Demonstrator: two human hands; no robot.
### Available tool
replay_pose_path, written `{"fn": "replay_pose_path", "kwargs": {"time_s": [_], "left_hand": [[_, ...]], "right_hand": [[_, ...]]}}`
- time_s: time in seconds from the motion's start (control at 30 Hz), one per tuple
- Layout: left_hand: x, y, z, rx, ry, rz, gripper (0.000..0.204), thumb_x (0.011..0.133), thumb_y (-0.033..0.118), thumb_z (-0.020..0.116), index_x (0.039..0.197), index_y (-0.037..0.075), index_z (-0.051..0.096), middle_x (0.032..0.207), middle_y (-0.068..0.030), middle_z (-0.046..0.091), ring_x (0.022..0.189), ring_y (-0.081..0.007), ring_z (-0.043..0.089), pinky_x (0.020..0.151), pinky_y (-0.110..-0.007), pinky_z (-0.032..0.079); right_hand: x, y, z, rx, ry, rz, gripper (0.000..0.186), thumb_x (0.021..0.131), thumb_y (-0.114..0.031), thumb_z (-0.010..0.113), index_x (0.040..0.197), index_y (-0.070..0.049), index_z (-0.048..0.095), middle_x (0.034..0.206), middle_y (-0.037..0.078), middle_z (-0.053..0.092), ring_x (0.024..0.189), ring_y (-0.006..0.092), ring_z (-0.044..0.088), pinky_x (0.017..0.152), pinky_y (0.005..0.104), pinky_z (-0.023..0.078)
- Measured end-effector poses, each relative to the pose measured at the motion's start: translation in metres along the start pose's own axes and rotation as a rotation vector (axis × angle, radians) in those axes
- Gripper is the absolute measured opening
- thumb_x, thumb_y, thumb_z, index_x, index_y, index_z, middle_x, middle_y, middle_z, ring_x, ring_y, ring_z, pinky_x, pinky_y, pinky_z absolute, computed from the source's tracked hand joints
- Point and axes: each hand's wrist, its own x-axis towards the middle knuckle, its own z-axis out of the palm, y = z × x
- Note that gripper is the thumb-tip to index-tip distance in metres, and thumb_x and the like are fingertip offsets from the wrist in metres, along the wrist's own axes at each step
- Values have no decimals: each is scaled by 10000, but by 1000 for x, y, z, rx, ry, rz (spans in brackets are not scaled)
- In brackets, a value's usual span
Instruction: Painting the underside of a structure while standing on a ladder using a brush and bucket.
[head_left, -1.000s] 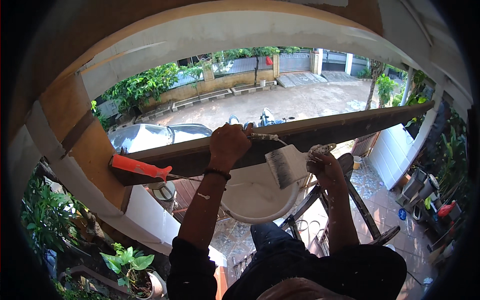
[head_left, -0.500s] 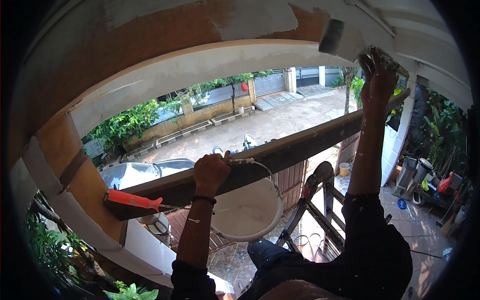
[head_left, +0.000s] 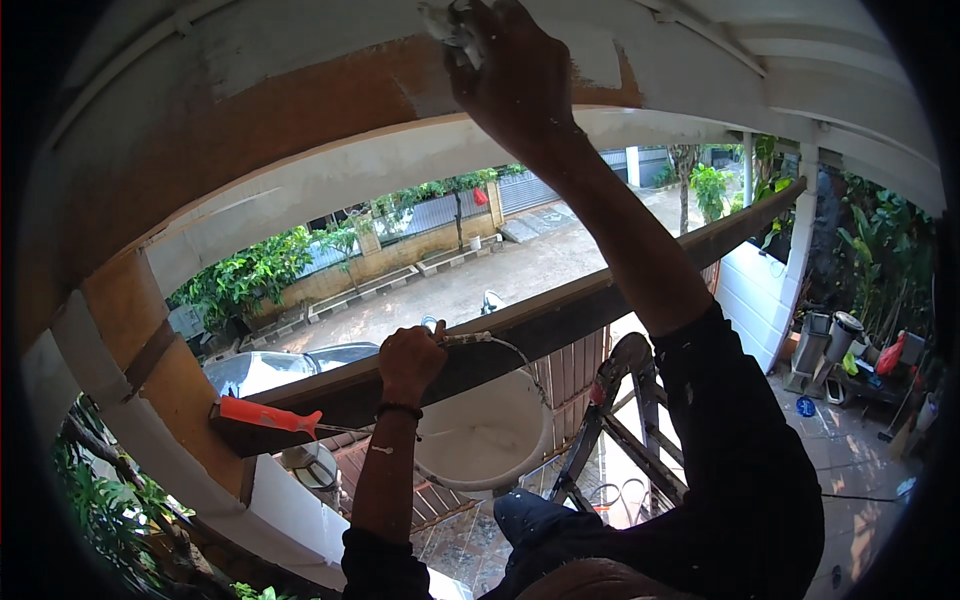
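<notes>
My left hand is closed at the top edge of a dark wooden beam, holding the wire handle of a white bucket. The bucket hangs against the near side of the beam with whitish paint or paste in it. Raised high, my right hand is closed on a whitish, paint-smeared tool against the upper wall; its working end is hidden or out of view. Grey-white coating surrounds an orange-brown strip of that wall. An orange-handled tool with a thin metal rod lies along the beam's left end.
Below me stands a stepladder, beside my leg. A slatted metal gate and a parked car are beneath and beyond the beam. A wall lamp sits below its left end. Bins and clutter stand at right.
My right hand has swept left and up along the wall from the far right corner with the tool, whose flat dark end showed before. My left hand stays on the bucket handle. The view shifted slightly.
</notes>
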Motion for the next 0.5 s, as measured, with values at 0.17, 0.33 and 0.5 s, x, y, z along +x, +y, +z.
{"fn": "replay_pose_path", "kwargs": {"time_s": [0.17,0.33,0.5], "left_hand": [[6,15,1,-5,-23,14,559,1002,484,453,830,46,754,862,-199,727,880,-361,698,850,-453,535],[5,14,4,-13,-36,-20,566,1003,490,444,834,49,756,856,-198,726,888,-363,695,854,-452,530],[1,17,-3,24,-13,1,561,1007,477,445,829,44,753,854,-199,724,891,-362,693,853,-459,527]], "right_hand": [[22,-41,-1,207,-20,41,260,845,-140,713,1067,-55,607,859,197,595,714,330,686,571,423,561],[15,29,-24,331,240,230,222,880,-194,721,1013,-33,645,855,178,680,745,360,683,666,379,557],[-16,166,-87,-148,225,277,263,838,-260,761,968,-52,667,884,140,723,819,336,719,740,410,578]]}}
